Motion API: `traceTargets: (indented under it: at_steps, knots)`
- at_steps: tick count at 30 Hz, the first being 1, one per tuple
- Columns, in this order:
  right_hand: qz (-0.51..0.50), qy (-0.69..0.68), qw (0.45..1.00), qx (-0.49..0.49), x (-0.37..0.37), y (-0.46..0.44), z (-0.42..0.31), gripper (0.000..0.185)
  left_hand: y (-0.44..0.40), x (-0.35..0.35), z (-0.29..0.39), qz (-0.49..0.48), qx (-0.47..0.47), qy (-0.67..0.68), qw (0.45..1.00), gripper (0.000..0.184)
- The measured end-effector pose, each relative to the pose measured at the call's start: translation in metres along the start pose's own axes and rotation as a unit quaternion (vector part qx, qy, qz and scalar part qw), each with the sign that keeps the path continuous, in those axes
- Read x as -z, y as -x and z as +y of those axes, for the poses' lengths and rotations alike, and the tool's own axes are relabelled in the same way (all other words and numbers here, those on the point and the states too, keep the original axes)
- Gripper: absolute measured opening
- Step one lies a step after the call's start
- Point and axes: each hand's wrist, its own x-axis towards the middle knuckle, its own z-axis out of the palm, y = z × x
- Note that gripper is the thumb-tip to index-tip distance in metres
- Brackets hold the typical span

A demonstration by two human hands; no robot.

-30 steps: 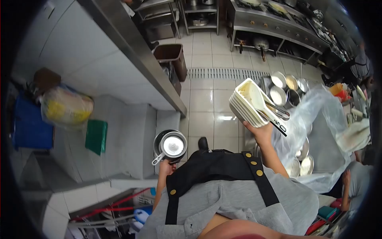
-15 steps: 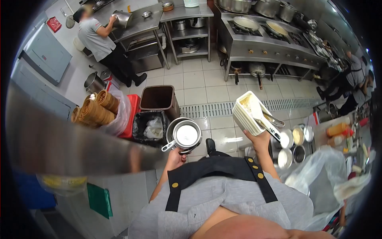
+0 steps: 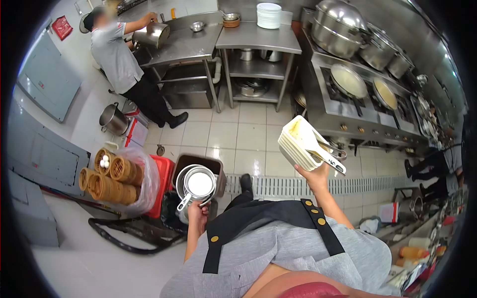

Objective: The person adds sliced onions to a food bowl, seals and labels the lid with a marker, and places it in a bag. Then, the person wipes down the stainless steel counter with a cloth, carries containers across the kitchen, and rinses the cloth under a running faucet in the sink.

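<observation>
centre-right, our right hand [image 3: 312,175] clasps stacked cream rectangular plastic tubs [image 3: 296,148], likely light, stiff, fingers wrapped underneath; centre-left, our left hand [image 3: 198,213] curls its fingers around nested round silver metal pots [image 3: 200,184], probably heavier, slippery-walled.

Bamboo steamers [image 3: 123,171] near red crate [image 3: 162,184]; white plates [image 3: 269,16] stacked on steel table [image 3: 251,38]; pans [image 3: 349,81] on stove [image 3: 335,116].

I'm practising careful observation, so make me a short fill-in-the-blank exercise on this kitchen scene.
The right hand holds white containers, while the metal vessels are in the ____ hand.
The apron shows ____ gold buttons on the wearer's right side.
The co-worker at upper left wears ____ trousers.

Missing words: left; three; black.
</observation>
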Motion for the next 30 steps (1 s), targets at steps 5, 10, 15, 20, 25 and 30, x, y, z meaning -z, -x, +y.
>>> traceTargets:
  at_steps: [5, 10, 15, 20, 25, 30]
  knots:
    - [-0.032, -0.047, 0.998, -0.028, -0.067, -0.148, 0.019, 0.073, -0.103, -0.056, 0.095, 0.036, -0.001, 0.004, 0.999, 0.021]
    - [-0.025, 0.007, 1.000, -0.009, -0.128, -0.274, 0.030, 0.076, -0.208, -0.137, 0.191, 0.003, 0.066, 0.005, 0.998, 0.018]
    - [-0.052, -0.018, 0.998, -0.043, -0.185, -0.398, 0.061, 0.083, -0.296, -0.251, 0.287, -0.057, 0.027, 0.021, 0.998, 0.017]
    - [-0.138, 0.017, 0.990, -0.031, -0.244, -0.523, 0.098, 0.098, -0.389, -0.336, 0.380, -0.064, 0.027, 0.023, 0.997, 0.017]
    - [-0.170, -0.063, 0.983, -0.042, -0.336, -0.639, 0.107, 0.089, -0.471, -0.405, 0.481, -0.052, -0.013, -0.028, 0.998, 0.017]
    - [-0.181, 0.010, 0.982, 0.052, -0.441, -0.742, 0.129, 0.086, -0.586, -0.464, 0.570, -0.048, -0.030, -0.079, 0.995, 0.012]
